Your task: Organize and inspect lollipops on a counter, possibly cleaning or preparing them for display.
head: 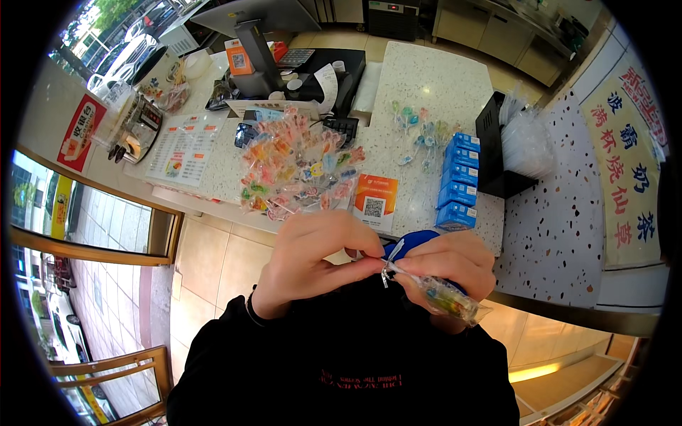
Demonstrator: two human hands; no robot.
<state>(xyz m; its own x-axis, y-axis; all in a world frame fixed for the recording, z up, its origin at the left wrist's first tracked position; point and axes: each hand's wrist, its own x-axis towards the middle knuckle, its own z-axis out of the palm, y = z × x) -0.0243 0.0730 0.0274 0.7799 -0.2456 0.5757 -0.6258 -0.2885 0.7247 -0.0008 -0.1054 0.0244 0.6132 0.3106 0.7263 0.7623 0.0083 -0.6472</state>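
Note:
A wrapped candy in clear plastic (453,301), probably a lollipop, is held between both hands in front of my chest. My right hand (453,261) grips it near the narrow neck, its wrapped end sticking out below the fingers. A silver twist tie (388,266) circles that neck, its ends pointing up and down. With thumb and forefinger, my left hand (325,258) pinches the thin end beside the tie. Behind my right hand is a blue object (418,240), mostly covered. Just beyond my left hand, a large heap of wrapped lollipops (298,165) lies on the counter.
Several blue boxes (458,181) form a row on the speckled counter (431,74), near more lollipops (426,133). An orange printed card (375,199) lies by the counter edge. A black holder (493,149) with plastic packs stands right; a monitor stand (258,58) is at the back.

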